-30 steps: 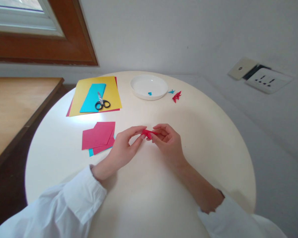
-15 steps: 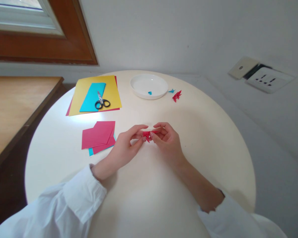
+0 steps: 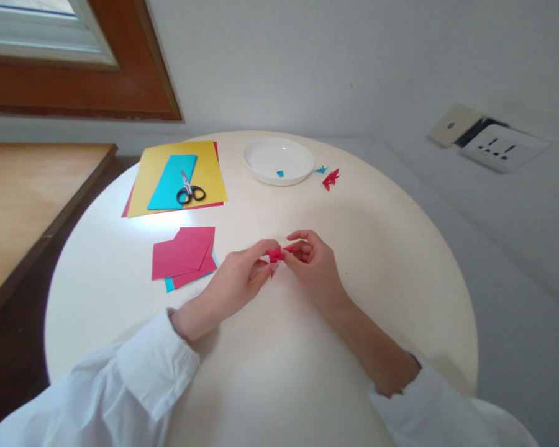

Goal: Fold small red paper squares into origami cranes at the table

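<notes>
A small folded piece of red paper (image 3: 275,254) is pinched between both hands above the middle of the round white table (image 3: 279,372). My left hand (image 3: 242,270) is closed on its left side, thumb below and forefinger above. From the right, my right hand (image 3: 314,264) grips it between thumb and curled fingers. One pointed tip of the paper sticks down past my left thumb; my fingers cover part of the rest. To the left of my left hand lie loose red paper squares (image 3: 184,253), with a blue sheet (image 3: 169,284) showing under them.
Black-handled scissors (image 3: 189,194) lie on folded blue paper (image 3: 165,186) over a yellow sheet (image 3: 209,167). At the back stands a white dish (image 3: 261,164), a blue paper scrap (image 3: 280,174) in it. Folded paper pieces, blue (image 3: 321,169) and red (image 3: 330,179), lie beside it.
My left forefinger has come down onto the top of the red paper, and the paper has turned in my fingers. My right hand has hardly moved.
</notes>
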Demonstrator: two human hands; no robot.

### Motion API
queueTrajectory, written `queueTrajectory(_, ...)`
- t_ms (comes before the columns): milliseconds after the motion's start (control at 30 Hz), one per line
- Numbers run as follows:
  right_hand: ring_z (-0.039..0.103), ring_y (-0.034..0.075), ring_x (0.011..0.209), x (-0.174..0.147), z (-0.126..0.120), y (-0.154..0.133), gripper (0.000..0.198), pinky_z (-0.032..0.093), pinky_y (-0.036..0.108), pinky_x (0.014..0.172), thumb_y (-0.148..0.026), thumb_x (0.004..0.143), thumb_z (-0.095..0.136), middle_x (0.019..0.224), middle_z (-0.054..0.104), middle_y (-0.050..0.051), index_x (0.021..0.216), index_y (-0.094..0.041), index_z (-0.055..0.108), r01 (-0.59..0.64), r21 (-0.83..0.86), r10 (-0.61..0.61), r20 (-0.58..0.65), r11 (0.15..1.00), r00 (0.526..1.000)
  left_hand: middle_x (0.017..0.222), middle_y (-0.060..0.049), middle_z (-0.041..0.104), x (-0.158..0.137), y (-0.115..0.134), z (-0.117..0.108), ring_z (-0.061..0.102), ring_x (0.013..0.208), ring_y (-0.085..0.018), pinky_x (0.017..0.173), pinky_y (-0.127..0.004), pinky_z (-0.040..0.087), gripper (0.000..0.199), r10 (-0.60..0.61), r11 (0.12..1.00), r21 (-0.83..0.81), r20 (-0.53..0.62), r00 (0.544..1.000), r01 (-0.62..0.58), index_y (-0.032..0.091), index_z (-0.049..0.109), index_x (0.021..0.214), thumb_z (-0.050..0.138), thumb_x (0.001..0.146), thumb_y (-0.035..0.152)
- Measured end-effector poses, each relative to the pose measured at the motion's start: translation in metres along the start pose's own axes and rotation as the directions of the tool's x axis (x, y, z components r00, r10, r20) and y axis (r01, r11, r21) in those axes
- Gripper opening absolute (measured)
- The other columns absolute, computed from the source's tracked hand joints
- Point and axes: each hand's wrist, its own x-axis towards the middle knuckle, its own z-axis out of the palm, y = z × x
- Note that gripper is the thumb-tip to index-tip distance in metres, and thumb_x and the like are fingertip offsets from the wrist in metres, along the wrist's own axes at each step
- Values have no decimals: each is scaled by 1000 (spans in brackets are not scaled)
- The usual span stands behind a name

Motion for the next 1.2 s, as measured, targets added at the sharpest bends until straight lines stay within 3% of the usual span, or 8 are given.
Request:
queueTrajectory(233, 55, 11, 56, -1, -1, 1, 25, 42, 25, 55, -26, 63, 67, 61, 60, -4, 84, -20, 53, 7, -9, -7, 9, 1000, 1000, 111, -10, 62, 1, -2, -1, 61, 101, -18, 85, -28, 47, 21, 203, 969, 159, -83, 976, -188, 20, 58, 103, 45, 86, 17)
queueTrajectory(500, 57, 13, 62, 0, 0, 0, 24, 44, 27, 61, -28, 65, 67, 65, 61, -3, 84, -20, 55, 34, 34, -37, 70, 999, 997, 99, -8, 62, 2, -5, -2, 60, 92, -16, 79, -28, 49, 14, 211, 972, 146, -181, 961, -186, 18, 61, 89, 50, 82, 12)
queueTrajectory(700, 58, 14, 69, 1, -3, -2, 17, 42, 29, 66, -28, 72, 60, 72, 62, -1, 88, -21, 58, 131, -42, -131, -1, 991, 991, 83, -4, 62, 6, 0, -3, 60, 79, -15, 72, -27, 50, 8, 50, 993, -87, -292, 955, -79, 19, 61, 77, 56, 77, 14)
queueTrajectory(867, 59, 18, 88, -1, -6, -1, 17, 41, 32, 74, -28, 73, 62, 94, 66, 4, 89, -21, 62, 230, -188, -232, 8, 955, 973, 72, -2, 63, 9, 2, -5, 60, 67, -14, 67, -27, 50, 4, -188, 927, -365, -263, 946, 83, 17, 61, 74, 61, 74, 21)
queueTrajectory(1000, 61, 18, 85, -2, -6, 0, 17, 43, 33, 73, -26, 71, 65, 93, 69, 4, 88, -21, 65, 256, -188, -251, 50, 948, 967, 69, -2, 65, 11, 5, -5, 60, 65, -14, 64, -26, 50, 8, -283, 883, -442, -239, 929, 156, 16, 62, 73, 65, 71, 24)
queueTrajectory(1200, 61, 17, 75, -2, -6, 0, 9, 43, 31, 67, -25, 73, 66, 82, 70, 2, 81, -22, 68, 285, -139, -274, 88, 949, 958, 69, -1, 65, 10, 9, -6, 60, 64, -13, 59, -24, 48, 14, -333, 853, -486, -226, 915, 191, 16, 62, 73, 66, 71, 29)
